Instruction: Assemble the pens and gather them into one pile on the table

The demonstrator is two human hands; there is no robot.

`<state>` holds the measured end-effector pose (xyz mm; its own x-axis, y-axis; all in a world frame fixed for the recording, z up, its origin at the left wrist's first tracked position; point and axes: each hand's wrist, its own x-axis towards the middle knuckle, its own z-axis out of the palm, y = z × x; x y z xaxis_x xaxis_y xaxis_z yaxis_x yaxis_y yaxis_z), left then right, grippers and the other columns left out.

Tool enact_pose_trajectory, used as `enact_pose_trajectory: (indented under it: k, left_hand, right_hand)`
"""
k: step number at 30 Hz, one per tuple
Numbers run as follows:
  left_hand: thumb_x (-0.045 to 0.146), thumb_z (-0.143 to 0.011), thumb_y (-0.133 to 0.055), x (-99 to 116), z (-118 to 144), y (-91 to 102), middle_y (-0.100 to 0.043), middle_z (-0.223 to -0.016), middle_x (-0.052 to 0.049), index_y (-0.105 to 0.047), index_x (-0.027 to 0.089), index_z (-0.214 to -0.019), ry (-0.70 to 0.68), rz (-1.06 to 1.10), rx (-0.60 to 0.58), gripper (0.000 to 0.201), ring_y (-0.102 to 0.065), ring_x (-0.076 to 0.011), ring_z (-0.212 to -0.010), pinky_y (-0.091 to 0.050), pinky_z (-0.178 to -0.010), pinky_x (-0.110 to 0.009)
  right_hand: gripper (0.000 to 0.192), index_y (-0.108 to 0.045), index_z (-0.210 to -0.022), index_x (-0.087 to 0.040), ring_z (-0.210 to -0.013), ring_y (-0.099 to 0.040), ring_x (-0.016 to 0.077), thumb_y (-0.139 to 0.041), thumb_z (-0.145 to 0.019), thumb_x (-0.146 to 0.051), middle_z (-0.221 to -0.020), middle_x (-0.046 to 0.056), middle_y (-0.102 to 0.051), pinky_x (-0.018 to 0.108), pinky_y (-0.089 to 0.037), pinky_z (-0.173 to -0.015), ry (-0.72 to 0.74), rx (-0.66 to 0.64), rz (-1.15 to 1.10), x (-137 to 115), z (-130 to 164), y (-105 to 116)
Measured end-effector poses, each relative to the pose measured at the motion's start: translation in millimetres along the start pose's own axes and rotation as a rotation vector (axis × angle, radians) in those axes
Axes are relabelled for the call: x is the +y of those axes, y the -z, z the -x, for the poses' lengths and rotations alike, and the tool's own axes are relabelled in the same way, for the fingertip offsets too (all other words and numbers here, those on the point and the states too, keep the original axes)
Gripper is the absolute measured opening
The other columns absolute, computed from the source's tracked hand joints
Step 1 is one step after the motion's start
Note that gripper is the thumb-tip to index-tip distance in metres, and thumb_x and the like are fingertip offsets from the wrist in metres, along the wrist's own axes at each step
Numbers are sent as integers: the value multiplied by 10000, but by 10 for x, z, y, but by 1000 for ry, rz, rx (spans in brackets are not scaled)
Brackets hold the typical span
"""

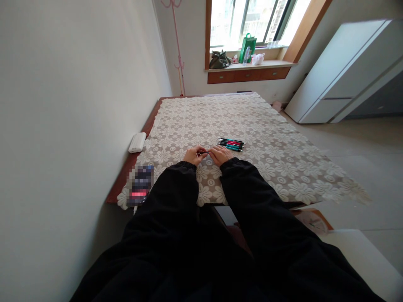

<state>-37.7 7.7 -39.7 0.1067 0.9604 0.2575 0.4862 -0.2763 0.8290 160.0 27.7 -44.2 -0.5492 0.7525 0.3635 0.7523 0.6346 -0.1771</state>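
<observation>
Close together above the lace-covered table, my left hand (193,155) and my right hand (220,154) meet at the fingertips. Both are closed in a pinch on a thin, dark pen (203,152), mostly hidden by the fingers. Just beyond my right hand lies a row of several pens (231,144), side by side, with black, teal and red barrels. The pens point roughly left to right and rest flat on the cloth.
A flowered lace tablecloth (195,117) covers the table. At the left edge are a white power bank (137,142) and a phone (140,185) with a cable. A wall stands close on the left; a white refrigerator (338,71) is at the far right.
</observation>
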Motion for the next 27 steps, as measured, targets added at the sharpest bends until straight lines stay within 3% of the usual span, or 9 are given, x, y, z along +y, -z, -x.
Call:
enact_pose_trajectory:
  k: [2,7,9,12,13,18,23,27]
  left_hand:
    - [517,-848,-714,17,12,12,-760,-751,-31,-768,220,-864,26,-49,-3,302,-627,-160,-640,-458,-648,-280]
    - [563,-990,-466,8,7,66,-610,-509,-23,-693,219,-615,113,-184,47,557,-574,-165,-552,-395,-601,-303]
    - [533,-968,-524,-20,-15,68,-644,-559,-25,-697,222,-644,120,-183,101,482,-578,-165,-577,-402,-614,-300]
    - [402,-859,-703,-70,-57,48,-738,-771,-28,-723,225,-849,121,-122,214,178,-592,-155,-642,-434,-652,-286]
    - [360,-828,-733,-84,-71,42,-746,-829,-31,-709,223,-904,131,-80,253,159,-594,-148,-658,-447,-664,-280]
    - [280,-760,-754,-105,-119,71,-709,-890,-28,-627,205,-866,193,136,394,182,-556,-117,-648,-462,-644,-256]
    - [273,-725,-738,-79,-130,120,-638,-765,-3,-625,200,-825,199,275,408,168,-533,-111,-632,-427,-575,-228]
    - [361,-725,-757,-62,-116,113,-628,-737,-7,-627,197,-815,134,307,379,227,-536,-113,-633,-415,-564,-227]
  right_hand:
    - [303,-728,-1089,-213,-1051,-625,251,-449,-1060,-326,-1109,116,-744,365,-399,-895,-1,-1,0,2,-4,4]
    - [190,-689,-1140,-215,-1071,-623,243,-568,-995,-240,-1129,99,-743,346,-375,-883,-15,8,-19,7,-10,44]
    - [185,-689,-1128,-226,-1057,-612,242,-568,-988,-222,-1120,88,-747,357,-356,-896,-33,27,-2,16,-7,54]
    - [170,-708,-1080,-246,-1063,-581,256,-565,-987,-232,-1080,79,-755,411,-292,-981,-78,83,44,55,5,65]
    - [171,-715,-1065,-253,-1074,-571,262,-562,-989,-241,-1079,78,-757,433,-262,-1011,-97,107,51,79,12,69]
    - [241,-750,-1070,-286,-1132,-546,282,-517,-1011,-299,-1163,82,-747,493,-201,-1053,-162,218,17,260,71,109]
    - [282,-776,-1085,-280,-1156,-543,287,-509,-998,-291,-1167,89,-738,483,-230,-1045,-201,269,-20,381,124,148]
    - [278,-788,-1061,-283,-1150,-547,278,-518,-991,-281,-1165,87,-741,466,-250,-1053,-169,235,-44,356,120,132]
